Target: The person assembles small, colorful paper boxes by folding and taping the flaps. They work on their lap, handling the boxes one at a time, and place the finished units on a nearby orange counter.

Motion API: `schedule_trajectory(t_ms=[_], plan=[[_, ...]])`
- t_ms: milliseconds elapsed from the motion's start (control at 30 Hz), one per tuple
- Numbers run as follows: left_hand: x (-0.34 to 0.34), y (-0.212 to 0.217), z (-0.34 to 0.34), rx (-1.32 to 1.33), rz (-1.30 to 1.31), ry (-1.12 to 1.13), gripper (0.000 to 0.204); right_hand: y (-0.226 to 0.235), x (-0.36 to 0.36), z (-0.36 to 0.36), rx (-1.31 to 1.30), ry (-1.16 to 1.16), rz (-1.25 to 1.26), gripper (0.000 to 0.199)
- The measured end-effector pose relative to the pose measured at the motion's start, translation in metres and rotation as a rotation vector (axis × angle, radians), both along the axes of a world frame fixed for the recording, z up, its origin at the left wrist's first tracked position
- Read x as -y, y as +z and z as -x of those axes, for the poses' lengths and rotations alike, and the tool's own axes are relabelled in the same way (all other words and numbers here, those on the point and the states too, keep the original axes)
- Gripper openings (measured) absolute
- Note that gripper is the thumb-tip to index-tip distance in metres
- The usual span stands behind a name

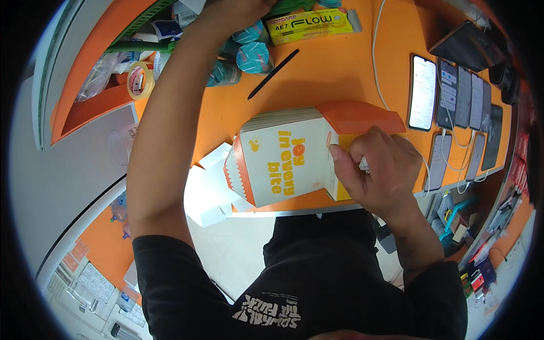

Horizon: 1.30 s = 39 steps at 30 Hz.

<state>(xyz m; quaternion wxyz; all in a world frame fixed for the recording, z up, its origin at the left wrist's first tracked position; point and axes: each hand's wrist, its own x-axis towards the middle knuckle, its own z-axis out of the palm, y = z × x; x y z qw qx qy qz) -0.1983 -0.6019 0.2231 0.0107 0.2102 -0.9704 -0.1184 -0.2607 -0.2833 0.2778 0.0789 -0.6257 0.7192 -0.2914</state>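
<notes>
My right hand (pixel 378 167) is closed in a fist above the right part of a stack of flat food cartons (pixel 271 161). A bit of crumpled white material (pixel 364 165), perhaps tissue or paper, shows between its curled fingers. The cartons are white, orange and yellow, with yellow lettering on the top one. My left arm stretches across to the far edge, where my left hand (pixel 241 10) is partly cut off by the picture's rim. It is near a green plastic object (pixel 292 5) and some teal rolls (pixel 253 57); its fingers are hidden.
A black pen (pixel 273 74) lies beyond the cartons, below a yellow box (pixel 311 26). Tape (pixel 140 80) sits at left. Several phones (pixel 423 93) with white cables (pixel 376 62) cover the orange table's right side. White paper pieces (pixel 204 190) stick out at the near left edge.
</notes>
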Motion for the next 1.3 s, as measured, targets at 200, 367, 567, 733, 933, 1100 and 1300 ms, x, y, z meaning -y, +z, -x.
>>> schedule_trajectory(t_ms=[200, 367, 567, 733, 933, 1100, 1300], plan=[[-0.001, -0.008, 0.041, 0.070, 0.005, 0.142, 0.036, -0.003, 0.000, -0.002, -0.008, -0.021, 0.072, 0.028], [0.006, -0.022, 0.060, 0.078, 0.049, 0.183, 0.039, -0.009, -0.002, -0.005, 0.031, -0.086, 0.158, 0.030], [0.033, -0.054, 0.067, 0.104, 0.064, 0.232, 0.043, -0.016, -0.005, -0.004, -0.019, -0.087, 0.198, 0.026], [0.047, -0.052, 0.053, 0.074, -0.093, 0.267, 0.046, -0.022, -0.008, -0.006, 0.021, -0.094, 0.151, 0.025], [0.021, -0.018, 0.006, -0.149, -0.810, 0.565, 0.034, -0.025, -0.008, -0.004, 0.040, -0.087, 0.174, 0.027], [0.020, 0.007, -0.015, -0.246, -1.068, 0.668, 0.032, -0.017, -0.008, -0.004, 0.025, -0.091, 0.106, 0.029], [0.023, 0.015, -0.029, -0.214, -1.189, 0.586, 0.032, -0.008, -0.010, 0.002, 0.018, 0.006, -0.017, 0.031]])
